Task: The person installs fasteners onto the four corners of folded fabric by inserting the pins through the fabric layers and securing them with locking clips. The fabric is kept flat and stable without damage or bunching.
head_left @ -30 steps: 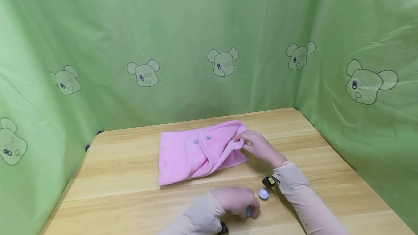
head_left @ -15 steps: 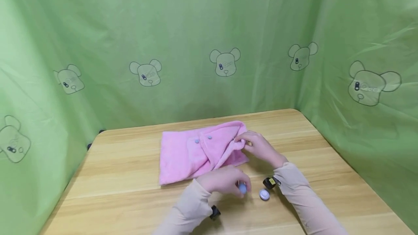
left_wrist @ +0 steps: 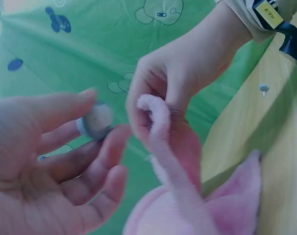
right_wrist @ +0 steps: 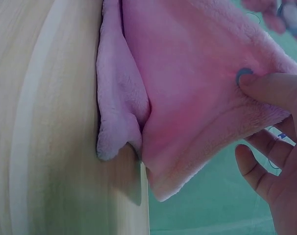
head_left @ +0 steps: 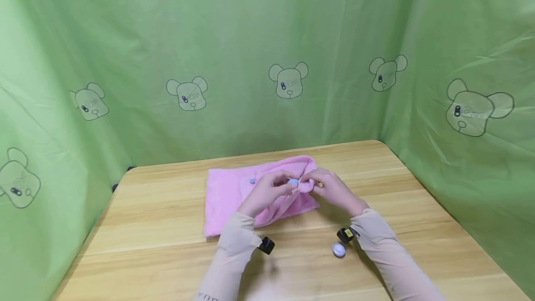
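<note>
A pink plush cloth [head_left: 225,194] lies folded on the table, with a small blue-grey button [head_left: 252,181] on its flap. My right hand [head_left: 336,192] pinches the raised right edge of the cloth; in the right wrist view its thumb presses a blue round button piece [right_wrist: 244,74] against the inner face. Between thumb and fingers my left hand [head_left: 267,192] pinches a round blue button [left_wrist: 97,120], pale on one face. It is close beside the gripped edge, slightly apart from it in the left wrist view. The left forearm and hand hide the middle of the cloth.
A loose round button [head_left: 338,250] with a short pin lies on the wooden table [head_left: 159,264], beside the black camera [head_left: 345,234] on my right wrist. Another camera [head_left: 266,245] hangs under my left wrist. Green curtains [head_left: 234,120] with bear-head drawings enclose the table.
My left hand has lifted the blue button from the table's front and carried it up to the cloth edge by my right hand. The right hand keeps its grip in place.
</note>
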`<state>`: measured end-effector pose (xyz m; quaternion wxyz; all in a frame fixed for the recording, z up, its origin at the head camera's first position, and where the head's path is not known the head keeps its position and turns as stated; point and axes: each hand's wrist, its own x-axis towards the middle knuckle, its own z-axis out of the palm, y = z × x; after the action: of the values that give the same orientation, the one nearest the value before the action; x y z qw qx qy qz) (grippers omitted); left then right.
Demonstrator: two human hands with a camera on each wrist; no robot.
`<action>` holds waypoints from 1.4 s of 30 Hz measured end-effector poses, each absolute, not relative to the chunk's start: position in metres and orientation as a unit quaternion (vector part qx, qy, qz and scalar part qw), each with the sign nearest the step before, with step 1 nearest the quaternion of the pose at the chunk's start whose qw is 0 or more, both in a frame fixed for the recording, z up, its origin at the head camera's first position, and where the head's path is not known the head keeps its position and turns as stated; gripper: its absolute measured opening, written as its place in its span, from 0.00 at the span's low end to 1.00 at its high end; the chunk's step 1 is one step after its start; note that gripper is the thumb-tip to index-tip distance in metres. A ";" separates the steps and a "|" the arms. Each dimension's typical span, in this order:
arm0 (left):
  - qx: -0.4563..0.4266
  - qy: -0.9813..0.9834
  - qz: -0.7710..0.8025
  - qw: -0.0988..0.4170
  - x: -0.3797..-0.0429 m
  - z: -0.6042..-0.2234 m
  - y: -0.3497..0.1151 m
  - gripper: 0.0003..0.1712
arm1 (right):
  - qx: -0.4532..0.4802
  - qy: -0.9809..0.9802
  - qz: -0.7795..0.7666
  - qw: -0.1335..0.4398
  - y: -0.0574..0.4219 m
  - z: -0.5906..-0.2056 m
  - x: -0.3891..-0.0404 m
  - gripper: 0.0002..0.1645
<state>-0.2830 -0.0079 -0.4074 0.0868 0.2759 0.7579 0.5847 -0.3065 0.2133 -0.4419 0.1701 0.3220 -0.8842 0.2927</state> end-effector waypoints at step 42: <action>0.027 0.502 0.849 0.165 -0.316 -0.468 0.029 0.18 | 0.351 -0.867 0.316 0.158 0.212 -0.440 -0.303 0.14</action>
<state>-0.3165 0.0289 -0.4676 0.1654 0.0270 0.5017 0.8486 -0.3026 0.2117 -0.4396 0.1583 0.3514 -0.8671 0.3156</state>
